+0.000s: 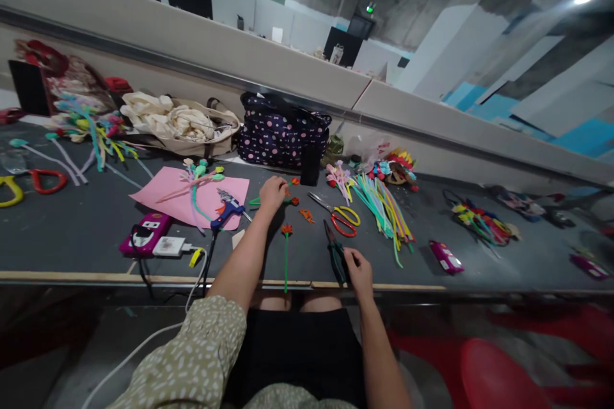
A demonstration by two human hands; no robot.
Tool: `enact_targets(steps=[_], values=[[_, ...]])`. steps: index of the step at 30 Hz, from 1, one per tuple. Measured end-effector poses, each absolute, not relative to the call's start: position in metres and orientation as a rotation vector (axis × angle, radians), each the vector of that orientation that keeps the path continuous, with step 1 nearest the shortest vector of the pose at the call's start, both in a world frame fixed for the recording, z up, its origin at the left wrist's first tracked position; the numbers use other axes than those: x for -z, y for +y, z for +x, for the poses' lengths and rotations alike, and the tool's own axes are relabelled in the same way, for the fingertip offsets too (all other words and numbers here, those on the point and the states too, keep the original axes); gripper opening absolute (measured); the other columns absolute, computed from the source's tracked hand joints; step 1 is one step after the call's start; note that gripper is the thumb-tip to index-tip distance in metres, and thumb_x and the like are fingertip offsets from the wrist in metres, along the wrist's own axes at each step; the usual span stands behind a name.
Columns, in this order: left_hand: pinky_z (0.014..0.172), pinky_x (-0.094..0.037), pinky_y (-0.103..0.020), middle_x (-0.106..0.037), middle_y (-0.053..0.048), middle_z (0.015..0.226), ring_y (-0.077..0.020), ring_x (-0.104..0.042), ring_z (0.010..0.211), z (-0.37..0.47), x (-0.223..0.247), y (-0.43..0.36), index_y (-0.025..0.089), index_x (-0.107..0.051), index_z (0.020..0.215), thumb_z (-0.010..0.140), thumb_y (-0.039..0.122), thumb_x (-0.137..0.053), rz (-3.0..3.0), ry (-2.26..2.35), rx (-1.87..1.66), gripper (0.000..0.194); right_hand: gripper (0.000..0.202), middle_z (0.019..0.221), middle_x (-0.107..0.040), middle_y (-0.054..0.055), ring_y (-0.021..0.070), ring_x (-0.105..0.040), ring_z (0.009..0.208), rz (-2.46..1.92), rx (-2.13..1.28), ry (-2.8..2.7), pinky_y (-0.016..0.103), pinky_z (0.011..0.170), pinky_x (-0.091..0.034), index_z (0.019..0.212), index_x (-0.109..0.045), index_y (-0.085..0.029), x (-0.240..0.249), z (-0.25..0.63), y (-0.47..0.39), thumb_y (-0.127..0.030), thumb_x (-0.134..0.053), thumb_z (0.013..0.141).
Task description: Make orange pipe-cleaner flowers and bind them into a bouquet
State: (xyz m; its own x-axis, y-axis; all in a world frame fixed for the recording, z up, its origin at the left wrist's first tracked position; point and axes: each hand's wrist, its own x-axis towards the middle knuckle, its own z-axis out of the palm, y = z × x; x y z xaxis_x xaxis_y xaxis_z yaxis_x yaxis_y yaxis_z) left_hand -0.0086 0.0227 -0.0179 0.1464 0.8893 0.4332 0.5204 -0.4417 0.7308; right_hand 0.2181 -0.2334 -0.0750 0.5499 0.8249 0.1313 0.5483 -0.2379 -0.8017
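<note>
While the left hand [273, 195] curled beside orange flowers [295, 200] left of the scissors [332, 209], the right hand [361, 271], fingers bent, met pliers [337, 260] before the scissors; neither grip was clear.

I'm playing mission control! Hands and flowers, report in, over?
Left hand at orange flowers, grip unclear. Right hand beside dark pliers. Green-stemmed flower lying left of pliers. Scissors near pliers, blocking neither hand.

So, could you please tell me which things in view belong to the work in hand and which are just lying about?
Likely part of the work:
- pliers by the right hand
- orange flower on green stem
- scissors
- pipe cleaners
- glue gun

Probably just lying about:
- polka-dot bag
- dark phone-like slab
- red seat
</note>
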Motion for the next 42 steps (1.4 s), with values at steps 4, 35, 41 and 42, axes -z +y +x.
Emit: enact_targets(steps=[4,35,41,42], values=[[0.075,-0.041,-0.03,-0.064,-0.009,0.085,-0.0229,-0.057,0.086,-0.008,0.026,0.022,0.022,-0.069,0.077,0.079,0.022,-0.058,2.16,1.432,-0.967,0.012,0.054,0.103,-0.07,0.013,0.0267,-0.062,0.092,-2.035,-0.299,-1.101,0.033,0.082,-0.044,0.098,-0.068,-0.015,0.067,0.21,-0.235,-0.06,-0.042,0.084],[0.062,-0.034,-0.027,-0.057,-0.002,0.063,-0.016,-0.047,0.062,0.004,0.015,0.019,0.02,-0.063,0.063,0.075,0.026,-0.063,1.939,1.27,-1.309,0.013,0.041,0.078,-0.066,0.002,0.0172,-0.06,0.059,-1.672,-0.936,-1.063,0.031,0.06,-0.049,0.096,-0.046,-0.023,0.034,0.187,-0.197,-0.038,-0.07,0.066],[0.06,-0.034,-0.024,-0.05,0.002,0.061,-0.0124,-0.043,0.059,0.006,0.007,0.014,0.018,-0.059,0.07,0.082,0.032,-0.058,1.556,1.149,-1.794,0.019,0.037,0.07,-0.068,0.0,0.0145,-0.065,0.056,-1.185,-1.486,-0.906,0.023,0.051,-0.05,0.09,-0.05,-0.02,0.018,0.156,-0.165,-0.038,-0.075,0.069],[0.059,-0.034,-0.024,-0.049,0.002,0.061,-0.0119,-0.042,0.059,0.005,0.007,0.014,0.018,-0.058,0.07,0.082,0.032,-0.059,1.486,1.144,-1.836,0.019,0.035,0.069,-0.068,0.0,0.014,-0.065,0.057,-1.154,-1.539,-0.899,0.022,0.052,-0.05,0.09,-0.052,-0.02,0.017,0.154,-0.157,-0.038,-0.075,0.07]])
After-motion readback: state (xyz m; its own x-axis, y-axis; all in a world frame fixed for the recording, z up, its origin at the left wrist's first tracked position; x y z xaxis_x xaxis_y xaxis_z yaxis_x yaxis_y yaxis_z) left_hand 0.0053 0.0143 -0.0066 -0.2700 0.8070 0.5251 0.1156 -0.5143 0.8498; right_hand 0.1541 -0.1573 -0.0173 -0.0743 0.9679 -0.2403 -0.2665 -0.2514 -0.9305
